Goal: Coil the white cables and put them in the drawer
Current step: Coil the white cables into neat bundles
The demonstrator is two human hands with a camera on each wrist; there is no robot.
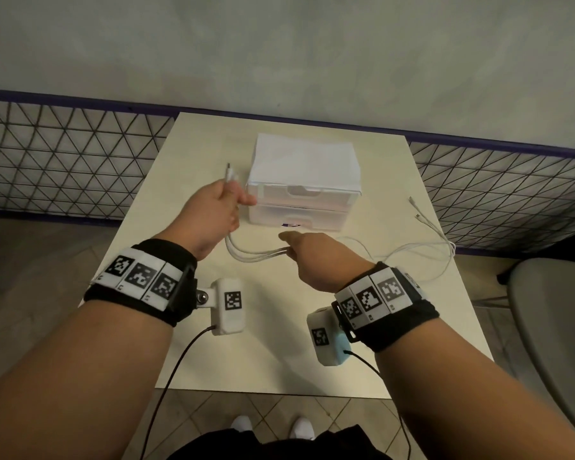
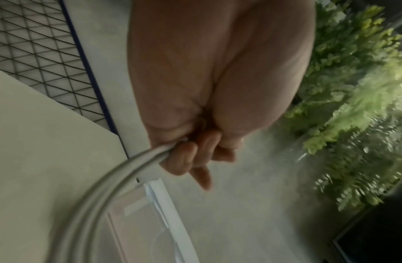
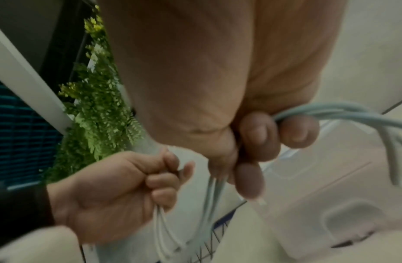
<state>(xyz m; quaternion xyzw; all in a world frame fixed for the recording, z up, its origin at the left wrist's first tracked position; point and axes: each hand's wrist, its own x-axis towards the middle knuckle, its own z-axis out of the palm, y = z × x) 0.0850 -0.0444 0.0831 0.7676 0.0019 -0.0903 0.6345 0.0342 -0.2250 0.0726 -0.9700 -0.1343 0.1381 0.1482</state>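
Coiling is under way, judged from how several strands of white cable are stretched between the 2 hands above the table. The left hand is clenched round one end of the bundle, with a plug sticking up past the knuckles; in the left wrist view the fingers are seen curled tight over the strands. The right hand is closed on the other end of the loops, the strands being pinched under bent fingers in the right wrist view. From that hand the uncoiled remainder is trailed to the right across the table, and its far ends lie near the right edge, well apart from the hands.

Several risks can be judged from this. The loops are held by grip alone, so if either hand were loosened the strands would likely spring apart and the coil would be lost. The loose tail lies in slack curves, and a tangle or a snag on the table edge could be caused if it were drawn in quickly. The drawer box stands just beyond the hands with both of its 2 drawers apparently closed, so 1 hand must be freed to open 1, which would leave the bundle held by a single grip. The box looks light and could be pushed back when a drawer is pulled.
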